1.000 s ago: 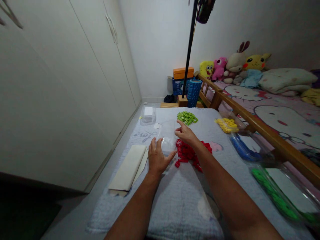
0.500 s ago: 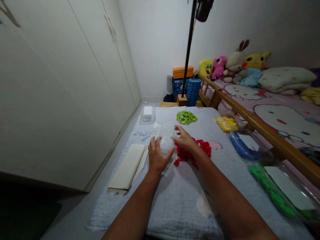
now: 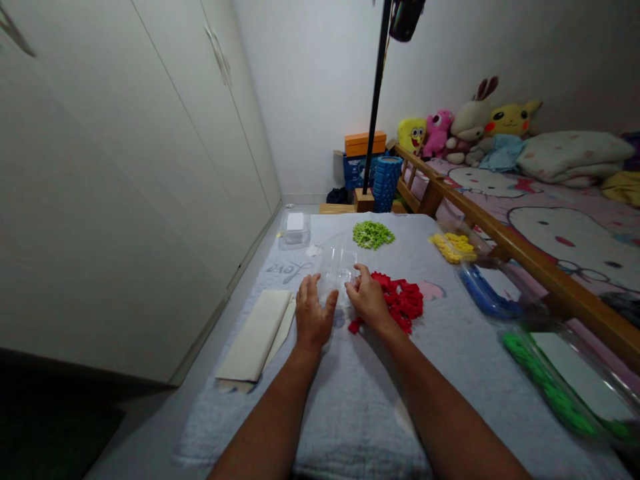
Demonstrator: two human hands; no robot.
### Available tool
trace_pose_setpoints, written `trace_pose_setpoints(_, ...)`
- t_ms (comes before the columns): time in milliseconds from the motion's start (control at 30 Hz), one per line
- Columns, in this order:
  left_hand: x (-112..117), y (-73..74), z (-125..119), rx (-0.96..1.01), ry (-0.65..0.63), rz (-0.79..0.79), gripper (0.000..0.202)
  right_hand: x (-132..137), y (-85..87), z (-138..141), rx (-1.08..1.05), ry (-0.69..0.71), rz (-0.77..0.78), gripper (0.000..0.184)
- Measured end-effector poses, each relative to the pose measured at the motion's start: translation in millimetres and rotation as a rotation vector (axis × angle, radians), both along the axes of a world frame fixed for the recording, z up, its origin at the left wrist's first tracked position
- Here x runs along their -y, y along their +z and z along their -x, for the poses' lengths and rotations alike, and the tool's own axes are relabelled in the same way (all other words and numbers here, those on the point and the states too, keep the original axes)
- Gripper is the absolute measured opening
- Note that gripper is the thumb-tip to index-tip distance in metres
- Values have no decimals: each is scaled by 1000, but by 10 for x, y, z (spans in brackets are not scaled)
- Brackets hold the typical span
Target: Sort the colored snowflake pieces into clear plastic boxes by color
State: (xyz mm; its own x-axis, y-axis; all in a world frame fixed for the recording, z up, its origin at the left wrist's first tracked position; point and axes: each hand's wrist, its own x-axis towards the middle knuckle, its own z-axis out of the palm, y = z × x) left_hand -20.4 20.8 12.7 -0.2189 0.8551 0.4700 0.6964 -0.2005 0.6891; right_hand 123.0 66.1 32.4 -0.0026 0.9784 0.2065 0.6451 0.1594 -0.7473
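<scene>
A clear plastic bag (image 3: 338, 265) stands between my two hands on a grey blanket (image 3: 360, 393). My left hand (image 3: 313, 315) grips its near left edge, thumb and fingers closed on the film. My right hand (image 3: 367, 300) pinches the bag's right side. Just right of that hand lies a heap of small red plastic pieces (image 3: 400, 300). Whether anything is inside the bag cannot be made out.
A pile of light green pieces (image 3: 373, 234) lies farther back, beside a clear lidded box (image 3: 295, 227). Folded cream paper (image 3: 257, 333) lies at the left. Bags of yellow (image 3: 454, 247), blue (image 3: 483, 298) and green pieces (image 3: 550, 387) line the wooden bed rail (image 3: 525, 257). Wardrobe doors stand on the left.
My right hand has drawn back toward me from the bag's far edge to its right side. The bag now stands more upright. More of the red heap shows.
</scene>
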Motion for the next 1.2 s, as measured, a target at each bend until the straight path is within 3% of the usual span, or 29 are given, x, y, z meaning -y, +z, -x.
trace_pose_setpoints(167,-79,12,132,165,41,-44,48,-22,-53,-9,29,-12,-35,44)
trace_pose_setpoints(333,-192,-20,299,327,240,-121,46,-26,-15,-49,79,-35,-10,41)
trace_pose_setpoints(600,-283,-63,431,361,353,-80,23,10,-5,-97,-24,64,-83,44)
trace_pose_setpoints(667,-281,-59,410,382,369,-35,31,24,-19,-60,-45,60,-93,41)
trace_pose_setpoints(733,-277,-64,384,395,375,-13,53,37,-28,-15,-20,52,-84,37)
trace_pose_setpoints(867,-277,-112,356,338,377,-35,84,59,5,20,156,39,-11,36)
trace_pose_setpoints(1033,-272,-136,352,170,403,-28,72,76,109,-75,395,-18,57,37)
trace_pose_setpoints(1200,-260,-97,330,160,431,23,55,89,151,-216,518,-30,113,35)
